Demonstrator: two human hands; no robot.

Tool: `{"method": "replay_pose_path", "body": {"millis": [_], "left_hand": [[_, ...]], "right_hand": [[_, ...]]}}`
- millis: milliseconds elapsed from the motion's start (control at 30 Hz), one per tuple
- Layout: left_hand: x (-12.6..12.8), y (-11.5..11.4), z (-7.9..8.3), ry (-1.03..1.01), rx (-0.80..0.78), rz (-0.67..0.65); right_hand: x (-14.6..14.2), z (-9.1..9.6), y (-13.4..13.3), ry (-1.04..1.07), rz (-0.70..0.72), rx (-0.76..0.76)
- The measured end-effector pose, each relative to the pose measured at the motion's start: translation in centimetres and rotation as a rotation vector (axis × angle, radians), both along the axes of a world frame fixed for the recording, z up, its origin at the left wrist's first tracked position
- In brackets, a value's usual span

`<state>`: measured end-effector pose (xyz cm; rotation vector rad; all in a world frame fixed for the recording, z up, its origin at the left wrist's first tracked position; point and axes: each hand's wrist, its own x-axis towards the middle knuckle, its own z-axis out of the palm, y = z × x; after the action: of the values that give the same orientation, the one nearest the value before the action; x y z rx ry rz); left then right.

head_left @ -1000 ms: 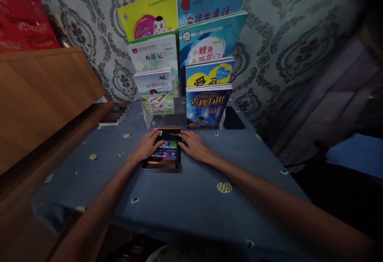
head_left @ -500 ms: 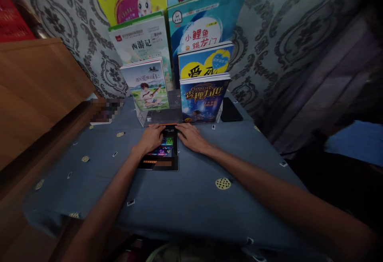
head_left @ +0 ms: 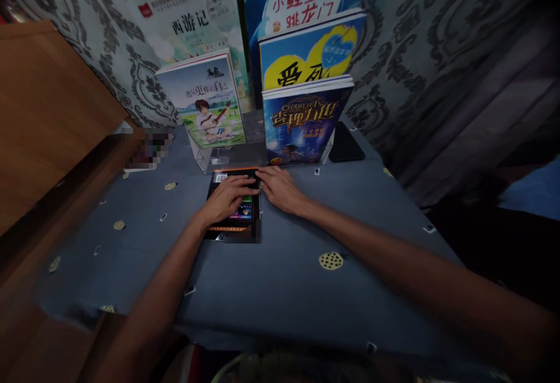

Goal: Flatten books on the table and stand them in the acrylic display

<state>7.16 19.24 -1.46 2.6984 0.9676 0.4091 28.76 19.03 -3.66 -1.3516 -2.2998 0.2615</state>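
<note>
A dark book (head_left: 254, 232) with coloured pictures and an orange stripe lies flat on the cloth-covered table, just in front of a clear book stand (head_left: 200, 158). My left hand (head_left: 230, 197) rests on its cover, fingers stretched out to the right and hiding part of the pictures. At the book's right edge lies my right hand (head_left: 280, 189), its fingertips touching the upper right corner and its palm down on the cloth. The fingers of both hands are extended, and neither hand grips anything.
Books stand in tiers on the stand, including a blue one (head_left: 301, 129) and one with a guitar player (head_left: 210, 105). A dark flat object (head_left: 345, 142) lies right of it. A blurred-out item (head_left: 146, 148) is at the left, by a wooden panel (head_left: 56, 120).
My left hand has slid right over the cover from the book's upper left. My right hand stays at the right edge. The view has tilted down and moved closer.
</note>
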Motion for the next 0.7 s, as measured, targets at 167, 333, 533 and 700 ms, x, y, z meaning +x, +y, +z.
{"method": "replay_pose_path", "body": {"millis": [167, 333, 533, 700], "left_hand": [[-0.1, -0.3, 0.9, -0.001, -0.033, -0.049], [0.2, -2.8, 2.6, 0.054, -0.051, -0.085], [-0.6, -7.4, 2.8, 0.072, -0.077, -0.133], [-1.0, -8.7, 1.5, 0.018, -0.032, -0.084]], "right_hand": [[0.0, 0.0, 0.0, -0.007, 0.003, -0.003], [-0.1, 0.2, -0.3, -0.028, -0.005, 0.002], [0.0, 0.3, -0.4, -0.039, 0.004, -0.012], [0.0, -0.1, -0.2, -0.037, 0.007, 0.032]]}}
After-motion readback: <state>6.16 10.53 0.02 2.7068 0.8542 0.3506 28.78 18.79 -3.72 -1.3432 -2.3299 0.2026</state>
